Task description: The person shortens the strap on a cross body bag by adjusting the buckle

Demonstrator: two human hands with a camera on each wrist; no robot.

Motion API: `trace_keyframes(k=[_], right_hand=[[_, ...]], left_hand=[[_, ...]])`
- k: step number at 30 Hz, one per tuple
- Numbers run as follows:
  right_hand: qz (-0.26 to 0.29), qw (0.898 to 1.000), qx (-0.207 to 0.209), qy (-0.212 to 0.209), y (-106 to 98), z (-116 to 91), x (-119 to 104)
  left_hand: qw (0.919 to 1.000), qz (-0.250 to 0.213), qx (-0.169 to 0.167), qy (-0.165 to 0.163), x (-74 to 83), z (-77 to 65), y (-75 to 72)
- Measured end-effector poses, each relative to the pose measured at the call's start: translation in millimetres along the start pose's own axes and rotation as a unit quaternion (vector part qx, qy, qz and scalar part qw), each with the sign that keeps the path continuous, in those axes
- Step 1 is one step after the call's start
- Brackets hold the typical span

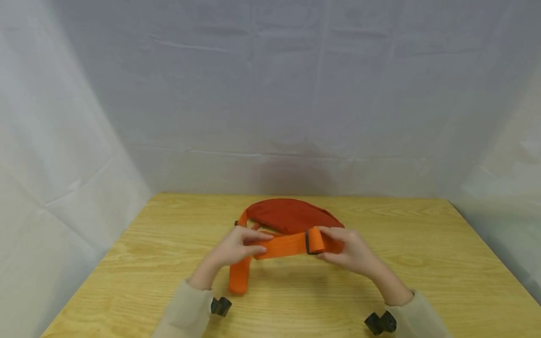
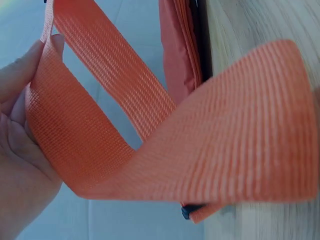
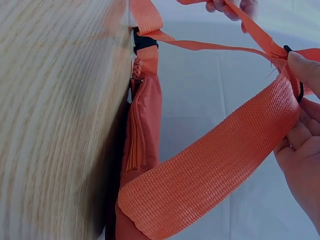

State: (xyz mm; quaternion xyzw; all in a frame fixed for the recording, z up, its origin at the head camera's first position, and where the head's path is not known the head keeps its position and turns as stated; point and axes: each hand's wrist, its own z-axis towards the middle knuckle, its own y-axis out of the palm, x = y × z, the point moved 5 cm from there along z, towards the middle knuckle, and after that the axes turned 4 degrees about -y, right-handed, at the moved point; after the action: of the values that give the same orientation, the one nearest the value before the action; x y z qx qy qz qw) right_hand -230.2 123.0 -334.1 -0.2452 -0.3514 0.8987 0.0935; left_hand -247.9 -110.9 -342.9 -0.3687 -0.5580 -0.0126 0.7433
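A red-orange waist bag (image 1: 291,213) lies on the wooden table, its zipper side showing in the right wrist view. Its orange webbing strap (image 1: 283,246) is stretched between both hands above the table, in front of the bag. My left hand (image 1: 236,245) pinches the strap between thumb and fingers. My right hand (image 1: 351,249) grips the strap at a black slide adjuster (image 3: 300,82), where the webbing loops through. A loose loop of strap (image 1: 239,277) hangs below the left hand. A black buckle (image 3: 145,42) joins strap and bag at one end.
The light wooden table (image 1: 177,253) extends to both sides of the bag. A pale sheet (image 1: 270,103) hangs behind the table's back edge, with more sheeting on the left and right. Black camera mounts (image 1: 220,306) sit at the wrists.
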Motion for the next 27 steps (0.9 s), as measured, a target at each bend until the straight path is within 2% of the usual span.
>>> trace_keyframes(k=[4,10,13,16,21,27], right_hand=[[-0.004,1.000,-0.003,0.002,-0.6,0.4,-0.5],[0.001,1.000,-0.011,0.009,-1.6,0.2,-1.6],[-0.001,1.000,-0.014,0.014,-1.8,0.3,-2.0],[-0.002,1.000,-0.017,0.018,-1.6,0.9,-2.4],[-0.006,1.000,-0.016,0.015,-1.7,2.0,-2.2],[-0.004,1.000,-0.017,0.020,-2.8,3.3,-1.5]], left_hand=[[1.0000,-0.001,-0.001,-0.009,5.2,-5.4,-3.2],[0.9993,-0.022,-0.006,-0.028,-17.2,-6.4,-5.2],[0.9992,-0.023,-0.009,-0.031,-22.8,-7.7,-6.3],[0.9995,0.003,-0.005,-0.030,-24.2,-9.6,-9.1],[0.9977,0.048,0.007,-0.047,-26.3,-12.9,-14.8],[0.9913,0.119,0.026,-0.049,-33.2,-15.6,-21.2]])
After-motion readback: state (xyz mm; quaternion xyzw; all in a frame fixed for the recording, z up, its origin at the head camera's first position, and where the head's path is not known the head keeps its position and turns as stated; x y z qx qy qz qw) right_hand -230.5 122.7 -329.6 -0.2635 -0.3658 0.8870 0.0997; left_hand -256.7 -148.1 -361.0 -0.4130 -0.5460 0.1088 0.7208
